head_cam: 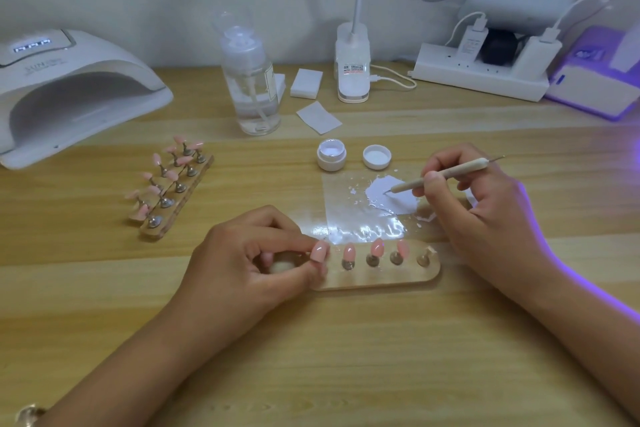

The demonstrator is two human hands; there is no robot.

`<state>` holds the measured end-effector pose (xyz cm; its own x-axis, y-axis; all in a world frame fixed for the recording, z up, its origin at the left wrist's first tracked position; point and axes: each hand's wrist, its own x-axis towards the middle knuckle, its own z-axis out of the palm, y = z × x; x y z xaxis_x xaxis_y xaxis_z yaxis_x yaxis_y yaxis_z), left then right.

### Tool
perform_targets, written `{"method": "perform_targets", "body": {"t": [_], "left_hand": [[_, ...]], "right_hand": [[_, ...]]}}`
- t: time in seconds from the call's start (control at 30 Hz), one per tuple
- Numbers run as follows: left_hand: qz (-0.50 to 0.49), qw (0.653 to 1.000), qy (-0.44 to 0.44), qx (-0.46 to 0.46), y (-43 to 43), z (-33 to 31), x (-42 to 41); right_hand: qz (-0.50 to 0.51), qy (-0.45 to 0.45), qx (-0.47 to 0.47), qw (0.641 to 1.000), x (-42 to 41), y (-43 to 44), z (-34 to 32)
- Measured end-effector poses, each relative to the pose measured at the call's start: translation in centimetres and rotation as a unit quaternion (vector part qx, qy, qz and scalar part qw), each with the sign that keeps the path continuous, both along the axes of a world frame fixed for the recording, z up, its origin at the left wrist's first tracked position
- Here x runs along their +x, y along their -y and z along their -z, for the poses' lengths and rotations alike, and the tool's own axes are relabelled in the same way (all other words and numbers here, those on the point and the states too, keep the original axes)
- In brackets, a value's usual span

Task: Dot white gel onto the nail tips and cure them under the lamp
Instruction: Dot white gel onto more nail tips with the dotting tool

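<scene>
L hand, closest in, has its fingers curled, thumb & forefinger pinching the leftmost pink nail tip on the wooden stand, more tips standing beside it. R hand grips the dotting tool pen-style, its point touching the white gel smeared on clear film just behind the stand. Open gel jar sits beyond; lamp is back left.
</scene>
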<state>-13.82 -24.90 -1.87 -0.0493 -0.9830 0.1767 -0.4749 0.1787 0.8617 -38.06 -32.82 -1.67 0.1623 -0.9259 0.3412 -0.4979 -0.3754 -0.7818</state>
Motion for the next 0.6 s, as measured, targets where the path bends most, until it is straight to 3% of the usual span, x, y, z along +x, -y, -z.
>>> {"method": "perform_targets", "body": {"t": [0.4, 0.6], "left_hand": [[-0.018, 1.000, 0.000, -0.017, -0.19, 0.01, -0.21], [-0.012, 0.997, 0.046, -0.060, -0.66, -0.32, -0.42]], "right_hand": [[0.007, -0.011, -0.012, 1.000, 0.07, -0.17, 0.00], [0.008, -0.036, -0.044, 0.998, 0.24, -0.38, -0.03]]}}
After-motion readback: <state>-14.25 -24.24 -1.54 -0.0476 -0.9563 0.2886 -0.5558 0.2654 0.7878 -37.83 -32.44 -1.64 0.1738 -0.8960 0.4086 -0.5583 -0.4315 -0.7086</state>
